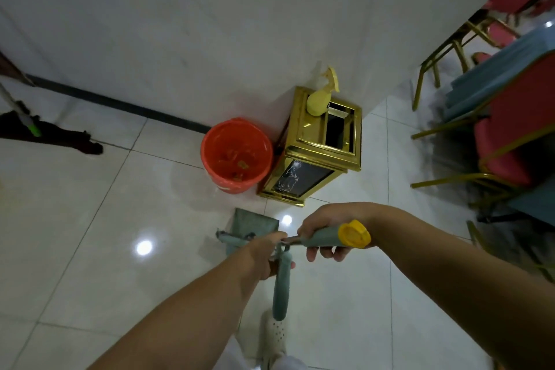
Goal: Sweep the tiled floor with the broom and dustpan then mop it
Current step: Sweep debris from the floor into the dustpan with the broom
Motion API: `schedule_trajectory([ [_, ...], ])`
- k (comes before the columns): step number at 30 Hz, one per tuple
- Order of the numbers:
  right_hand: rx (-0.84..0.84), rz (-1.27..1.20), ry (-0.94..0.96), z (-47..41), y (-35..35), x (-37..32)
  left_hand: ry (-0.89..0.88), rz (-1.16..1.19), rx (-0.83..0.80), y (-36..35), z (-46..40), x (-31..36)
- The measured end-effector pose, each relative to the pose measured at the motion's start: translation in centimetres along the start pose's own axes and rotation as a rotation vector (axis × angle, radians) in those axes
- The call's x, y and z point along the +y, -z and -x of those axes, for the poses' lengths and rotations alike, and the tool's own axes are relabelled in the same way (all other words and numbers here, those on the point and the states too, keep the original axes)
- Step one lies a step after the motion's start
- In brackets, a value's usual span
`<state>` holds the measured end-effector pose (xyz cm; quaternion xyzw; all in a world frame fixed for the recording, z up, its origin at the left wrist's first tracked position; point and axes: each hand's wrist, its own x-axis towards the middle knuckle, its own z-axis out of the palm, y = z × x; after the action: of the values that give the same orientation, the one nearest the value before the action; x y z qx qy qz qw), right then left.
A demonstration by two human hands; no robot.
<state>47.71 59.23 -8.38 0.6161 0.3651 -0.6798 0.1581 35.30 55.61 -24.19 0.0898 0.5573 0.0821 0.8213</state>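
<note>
**Both hands gripping broom and dustpan handles near the bins**

You are closing your right hand around a teal handle with a yellow cap. Your left hand is wrapping a second teal handle, which is hanging down. Which handle is the broom's, cannot tell. The grey dustpan is sitting on the tiled floor just below the red bucket and gold bin. The mop is lying far left.

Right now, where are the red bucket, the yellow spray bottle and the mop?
red bucket (pixel 210 141): head view, left rim.
yellow spray bottle (pixel 318 100): head view, body.
mop (pixel 60 135): head view, dark head.
</note>
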Motion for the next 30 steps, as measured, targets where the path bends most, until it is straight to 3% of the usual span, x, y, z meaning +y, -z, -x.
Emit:
schedule_trajectory([
  [6, 0.001, 0.038, 0.043, 0.1, 0.7, 0.3, 0.049, -0.005, 0.064, -1.1, -0.6, 0.4],
  [12, -0.062, 0.091, 0.048, -0.3, 2.2, 0.2, -0.039, 0.071, 0.069, -2.1, -0.9, 0.6],
  [21, -0.077, 0.121, 0.185, -0.1, 4.9, 0.0, -0.11, 0.362, 0.139, -4.1, -0.5, 1.3],
  [25, -0.032, 0.243, 0.223, 0.0, 4.8, -0.6, -0.069, 0.329, 0.228, -4.1, 0.8, 1.2],
  [30, -0.01, 0.292, 0.28, 0.0, 4.2, -1.3, -0.145, 0.352, 0.29, -4.0, 3.9, 1.3],
])
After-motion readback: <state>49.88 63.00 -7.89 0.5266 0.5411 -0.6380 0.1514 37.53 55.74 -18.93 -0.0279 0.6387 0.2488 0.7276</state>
